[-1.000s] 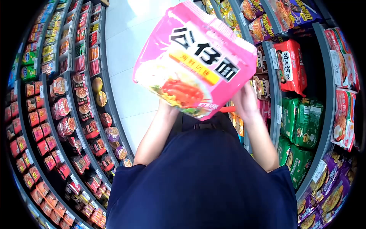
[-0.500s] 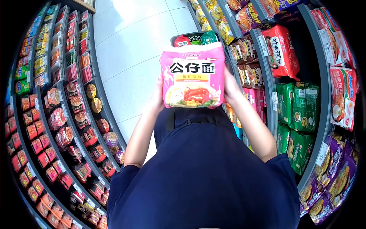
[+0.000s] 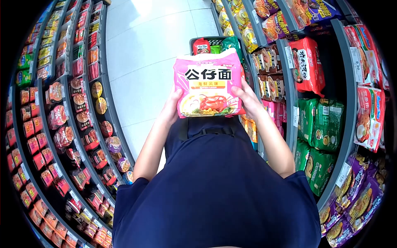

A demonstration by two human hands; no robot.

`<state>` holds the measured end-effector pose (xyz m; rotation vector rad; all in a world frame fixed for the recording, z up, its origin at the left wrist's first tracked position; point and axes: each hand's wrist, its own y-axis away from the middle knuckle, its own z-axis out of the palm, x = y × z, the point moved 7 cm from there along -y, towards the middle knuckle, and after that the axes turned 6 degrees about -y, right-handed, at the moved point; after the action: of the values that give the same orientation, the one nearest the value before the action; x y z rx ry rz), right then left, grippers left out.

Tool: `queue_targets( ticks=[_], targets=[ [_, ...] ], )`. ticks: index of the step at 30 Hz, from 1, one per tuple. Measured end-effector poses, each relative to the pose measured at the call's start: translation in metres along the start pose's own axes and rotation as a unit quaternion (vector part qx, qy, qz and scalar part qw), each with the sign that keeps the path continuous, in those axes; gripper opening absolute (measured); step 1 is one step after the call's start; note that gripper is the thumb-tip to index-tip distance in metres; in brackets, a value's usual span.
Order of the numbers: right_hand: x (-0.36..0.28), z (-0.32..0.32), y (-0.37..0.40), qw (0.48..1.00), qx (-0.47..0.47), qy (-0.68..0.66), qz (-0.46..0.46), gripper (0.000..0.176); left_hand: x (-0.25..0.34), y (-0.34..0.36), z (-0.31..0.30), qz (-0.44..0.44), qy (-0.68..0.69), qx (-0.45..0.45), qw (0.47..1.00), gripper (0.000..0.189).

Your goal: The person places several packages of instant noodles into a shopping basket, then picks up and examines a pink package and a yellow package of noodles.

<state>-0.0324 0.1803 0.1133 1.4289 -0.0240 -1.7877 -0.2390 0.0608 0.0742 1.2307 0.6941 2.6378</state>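
Note:
A pink multipack of instant noodles (image 3: 208,87) is held upright in front of my body, its printed front facing me. My left hand (image 3: 173,102) grips its left side, fingers mostly hidden behind the pack. On the other side my right hand (image 3: 247,99) clasps the edge, with the thumb lying on the front near the picture of noodles. Just beyond the pack is a dark shopping basket (image 3: 193,41), partly hidden by it. Inside the basket show a red packet (image 3: 201,46) and a green packet (image 3: 231,43).
Shelves of packaged food line both sides of the tiled floor (image 3: 140,53). To the right sit a red noodle bag (image 3: 307,66), green multipacks (image 3: 328,124) and purple bags (image 3: 364,198). Cup noodles (image 3: 64,136) and small packets fill the left shelves.
The pack stays between both hands at nearly the same spot. My right thumb has come round onto its front. The shelves and basket have shifted slightly in view.

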Motion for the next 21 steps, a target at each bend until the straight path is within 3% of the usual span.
queue_targets(
  ticks=[12, 21],
  targets=[
    [-0.006, -0.001, 0.012, 0.998, -0.053, -0.017, -0.017, 0.089, -0.003, 0.0, -0.008, -0.007, -0.019, 0.049, 0.999, 0.077],
    [-0.007, 0.002, 0.016, 0.998, -0.043, -0.043, 0.005, 0.079, -0.001, -0.003, -0.002, -0.051, 0.016, -0.001, 0.999, 0.077]
  ],
)
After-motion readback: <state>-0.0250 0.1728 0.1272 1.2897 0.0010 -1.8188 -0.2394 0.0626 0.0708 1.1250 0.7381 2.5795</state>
